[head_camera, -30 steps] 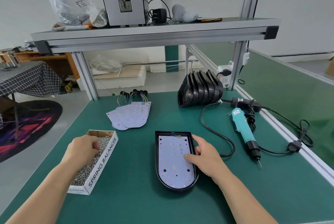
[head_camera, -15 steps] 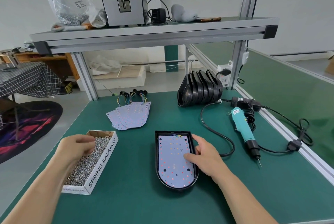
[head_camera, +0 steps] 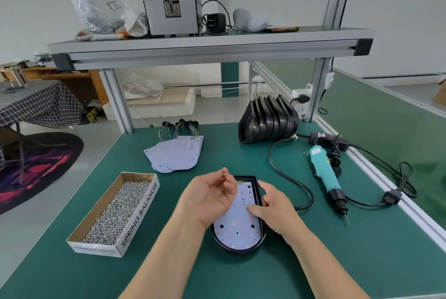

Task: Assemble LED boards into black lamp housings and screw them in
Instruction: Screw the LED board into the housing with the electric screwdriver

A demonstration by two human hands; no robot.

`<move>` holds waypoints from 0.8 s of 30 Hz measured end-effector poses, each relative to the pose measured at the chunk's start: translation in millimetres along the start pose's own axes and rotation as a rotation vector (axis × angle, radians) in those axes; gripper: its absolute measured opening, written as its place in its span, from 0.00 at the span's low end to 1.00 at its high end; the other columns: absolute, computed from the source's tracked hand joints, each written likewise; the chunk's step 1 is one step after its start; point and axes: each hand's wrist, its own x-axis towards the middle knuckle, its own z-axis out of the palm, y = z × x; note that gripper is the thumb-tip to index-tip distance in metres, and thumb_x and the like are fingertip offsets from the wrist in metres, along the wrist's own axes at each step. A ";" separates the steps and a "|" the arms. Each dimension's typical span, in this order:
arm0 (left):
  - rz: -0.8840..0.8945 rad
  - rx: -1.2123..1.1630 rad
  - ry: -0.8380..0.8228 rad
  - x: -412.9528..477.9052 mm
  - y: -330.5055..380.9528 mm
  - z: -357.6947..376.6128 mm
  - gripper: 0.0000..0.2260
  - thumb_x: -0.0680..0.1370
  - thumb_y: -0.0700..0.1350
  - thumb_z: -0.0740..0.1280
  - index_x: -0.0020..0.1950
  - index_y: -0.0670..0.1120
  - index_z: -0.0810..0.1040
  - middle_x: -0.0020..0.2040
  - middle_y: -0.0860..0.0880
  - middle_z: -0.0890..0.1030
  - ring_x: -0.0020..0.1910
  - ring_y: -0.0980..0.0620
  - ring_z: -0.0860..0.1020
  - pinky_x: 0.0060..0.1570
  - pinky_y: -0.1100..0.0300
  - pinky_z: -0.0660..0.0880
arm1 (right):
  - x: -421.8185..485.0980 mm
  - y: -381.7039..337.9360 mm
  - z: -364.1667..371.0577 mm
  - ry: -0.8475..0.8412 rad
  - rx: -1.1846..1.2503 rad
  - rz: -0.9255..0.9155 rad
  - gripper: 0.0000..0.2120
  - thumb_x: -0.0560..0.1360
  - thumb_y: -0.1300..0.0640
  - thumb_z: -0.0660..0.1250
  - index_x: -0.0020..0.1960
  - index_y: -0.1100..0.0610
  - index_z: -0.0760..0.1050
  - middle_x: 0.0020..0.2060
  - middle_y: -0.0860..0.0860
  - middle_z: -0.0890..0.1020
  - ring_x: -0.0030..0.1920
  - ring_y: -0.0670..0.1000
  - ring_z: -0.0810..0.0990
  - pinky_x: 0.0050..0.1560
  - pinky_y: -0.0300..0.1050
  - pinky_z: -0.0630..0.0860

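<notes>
Screw-placing step: left grip (head_camera: 210,199) pinches a screw (head_camera: 222,173) over the LED board (head_camera: 237,226), seated in the black housing (head_camera: 241,250) near the front edge of the bench (head_camera: 337,262); right grip (head_camera: 272,209) is released, fingers steadying the board; next move probably calls for seating the screw in a hole.

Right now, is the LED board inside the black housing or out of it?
Inside. The LED board lies flat within the raised rim of the black housing, and the right hand rests its fingers on it.

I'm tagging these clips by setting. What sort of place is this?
Probably a small lamp-assembly workshop: a green-matted workbench, a box of screws, an electric screwdriver and stacked black lamp housings.
</notes>
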 end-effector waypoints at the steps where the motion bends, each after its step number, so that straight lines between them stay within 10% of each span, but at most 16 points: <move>1: 0.010 0.030 0.039 6.8 -5.1 -0.3 0.05 0.76 0.32 0.62 0.42 0.37 0.76 0.37 0.44 0.76 0.37 0.51 0.74 0.26 0.63 0.75 | -0.2 0.1 0.3 0.001 0.007 0.000 0.34 0.71 0.59 0.73 0.74 0.44 0.68 0.28 0.47 0.71 0.31 0.46 0.70 0.35 0.42 0.68; 11: 0.120 0.183 0.195 18.0 -24.2 -11.2 0.11 0.83 0.36 0.60 0.44 0.35 0.77 0.54 0.31 0.81 0.55 0.37 0.80 0.59 0.49 0.75 | 1.4 2.3 1.5 0.009 0.029 -0.003 0.29 0.71 0.59 0.74 0.68 0.42 0.72 0.24 0.43 0.68 0.29 0.45 0.68 0.33 0.42 0.66; 16: 0.178 0.158 0.189 1.1 3.0 -4.4 0.08 0.81 0.38 0.63 0.44 0.38 0.78 0.34 0.46 0.76 0.31 0.53 0.77 0.22 0.66 0.73 | 1.0 1.8 0.6 -0.006 0.031 0.005 0.33 0.71 0.59 0.73 0.74 0.46 0.69 0.31 0.50 0.74 0.35 0.50 0.74 0.40 0.46 0.71; 24: 0.645 -0.057 0.544 -42.5 101.2 -48.2 0.04 0.82 0.41 0.65 0.49 0.48 0.79 0.29 0.55 0.57 0.24 0.55 0.55 0.21 0.65 0.52 | 2.1 2.4 0.8 -0.010 0.001 -0.006 0.31 0.72 0.59 0.73 0.72 0.44 0.69 0.24 0.44 0.69 0.29 0.45 0.69 0.34 0.43 0.67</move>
